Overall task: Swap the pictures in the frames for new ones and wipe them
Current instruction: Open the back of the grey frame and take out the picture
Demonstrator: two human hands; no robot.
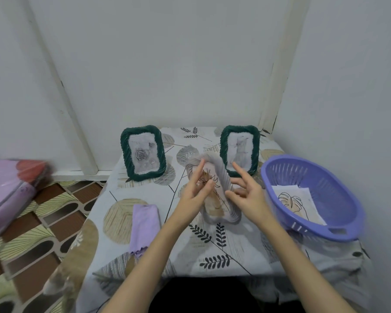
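Hands: both reach over the middle of the surface (pixel 235 242), either side of a pale frame.
Left hand (pixel 195 192): fingers straight and released, lying against the left side and face of the pale frame; it curls round nothing.
Right hand (pixel 246 192): held just right of the pale frame, fingers spread and loosely bent, forefinger pointing up and away; whether it touches the frame I cannot tell, as that edge is blurred.
Pale frame (pixel 224 177): whitish, with a ribbed border, tilted between the two hands in the middle of the surface; it holds a brownish line drawing.
Left green frame (pixel 143 152): stands upright at the far left of the surface, showing a grey picture of a rose.
Right green frame (pixel 240 150): stands upright at the far right, just behind the right hand's forefinger; its picture is pale and too faint to read.
Cloth (pixel 145 227): lilac, folded, lying flat on the near left of the surface, apart from the left arm.
Basket (pixel 339 199): purple plastic with slotted walls, on the right of the surface beside the wall.
Papers (pixel 296 203): loose sheets inside the basket; the top one bears a leaf drawn in outline.
Tablecloth: leaf pattern, covering the surface.
Floor (pixel 43 213): patterned brown and cream, to the left.
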